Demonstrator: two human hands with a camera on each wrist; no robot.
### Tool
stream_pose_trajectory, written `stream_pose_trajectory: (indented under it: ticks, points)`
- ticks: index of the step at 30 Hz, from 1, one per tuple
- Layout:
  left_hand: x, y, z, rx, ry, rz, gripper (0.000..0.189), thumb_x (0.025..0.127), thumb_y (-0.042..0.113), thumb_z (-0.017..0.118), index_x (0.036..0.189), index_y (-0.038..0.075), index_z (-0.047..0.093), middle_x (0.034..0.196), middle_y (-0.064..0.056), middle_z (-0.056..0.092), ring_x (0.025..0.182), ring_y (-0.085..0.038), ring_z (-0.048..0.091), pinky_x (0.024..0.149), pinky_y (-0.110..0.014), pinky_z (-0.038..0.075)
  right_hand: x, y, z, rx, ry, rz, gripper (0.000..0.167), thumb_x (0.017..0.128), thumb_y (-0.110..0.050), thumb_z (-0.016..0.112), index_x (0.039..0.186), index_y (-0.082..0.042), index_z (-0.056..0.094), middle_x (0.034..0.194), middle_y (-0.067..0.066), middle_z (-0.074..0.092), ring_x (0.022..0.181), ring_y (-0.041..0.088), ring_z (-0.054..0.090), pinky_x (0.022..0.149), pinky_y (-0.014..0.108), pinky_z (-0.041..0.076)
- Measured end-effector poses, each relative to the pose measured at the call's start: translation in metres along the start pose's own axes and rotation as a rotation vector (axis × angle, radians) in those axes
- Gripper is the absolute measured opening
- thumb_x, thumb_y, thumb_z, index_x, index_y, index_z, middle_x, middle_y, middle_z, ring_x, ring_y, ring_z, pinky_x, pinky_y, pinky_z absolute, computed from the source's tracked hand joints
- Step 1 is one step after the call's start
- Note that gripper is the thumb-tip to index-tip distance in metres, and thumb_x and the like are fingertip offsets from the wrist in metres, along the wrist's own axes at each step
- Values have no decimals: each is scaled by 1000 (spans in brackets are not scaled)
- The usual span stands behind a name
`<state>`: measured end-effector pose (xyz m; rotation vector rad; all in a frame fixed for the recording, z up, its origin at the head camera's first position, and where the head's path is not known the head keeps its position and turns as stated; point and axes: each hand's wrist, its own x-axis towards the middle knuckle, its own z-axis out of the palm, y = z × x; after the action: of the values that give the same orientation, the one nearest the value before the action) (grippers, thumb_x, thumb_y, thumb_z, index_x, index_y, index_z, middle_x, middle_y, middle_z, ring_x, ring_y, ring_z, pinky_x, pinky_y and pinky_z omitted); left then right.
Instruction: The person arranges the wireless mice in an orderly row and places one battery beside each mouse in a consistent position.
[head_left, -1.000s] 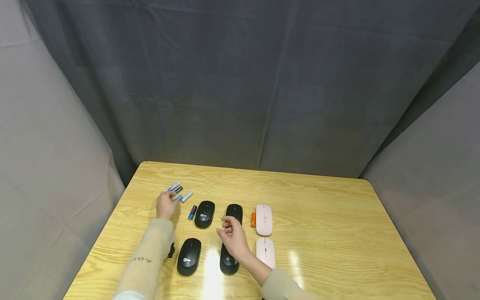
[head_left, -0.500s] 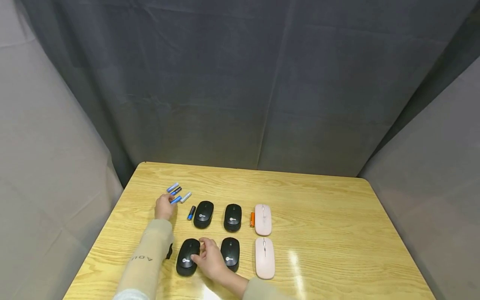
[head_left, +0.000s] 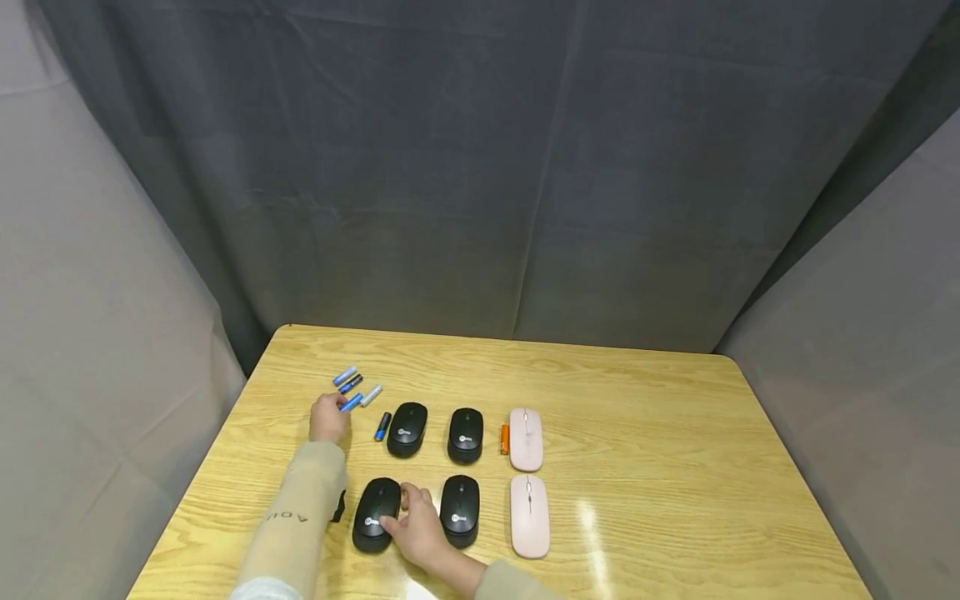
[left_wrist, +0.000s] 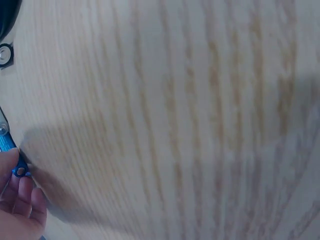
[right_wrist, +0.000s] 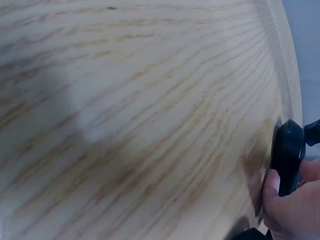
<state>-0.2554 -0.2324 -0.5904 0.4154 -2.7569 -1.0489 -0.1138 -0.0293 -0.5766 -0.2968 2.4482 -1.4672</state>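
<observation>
Black mouse point(head_left: 372, 517), near left on the surface point(head_left: 675, 467): right hand point(head_left: 422, 531) now clamped on its right side, no longer over the middle black mice point(head_left: 460, 504). Left hand point(head_left: 328, 419) pinches blue battery point(head_left: 352, 402) beside other batteries point(head_left: 371, 395). Reads as both secured; can't tell if lifted.

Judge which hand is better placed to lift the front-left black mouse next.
Probably the right hand: it grips that black mouse, while the left hand pinches a blue battery farther back.
</observation>
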Motion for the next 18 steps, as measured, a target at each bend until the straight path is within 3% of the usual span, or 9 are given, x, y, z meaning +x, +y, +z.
stream_pose_trajectory:
  ticks: [8, 18]
  points:
    - [-5, 2, -2, -69, -12, -55, 23, 79, -8, 54, 100, -14, 59, 96, -28, 57, 88, -38, 56, 78, -44, 47, 0, 2, 0, 11, -3, -1, 59, 79, -15, 71, 125, 10, 43, 89, 7, 47, 65, 10, 54, 57, 19, 45]
    - [-12, -3, -12, -244, -63, -198, 24, 82, 0, 55, 102, -13, 59, 89, -22, 59, 76, -27, 57, 62, -29, 47, 1, 3, -2, 27, -16, 1, 58, 79, -14, 70, 125, 10, 43, 89, 7, 47, 65, 11, 54, 56, 20, 45]
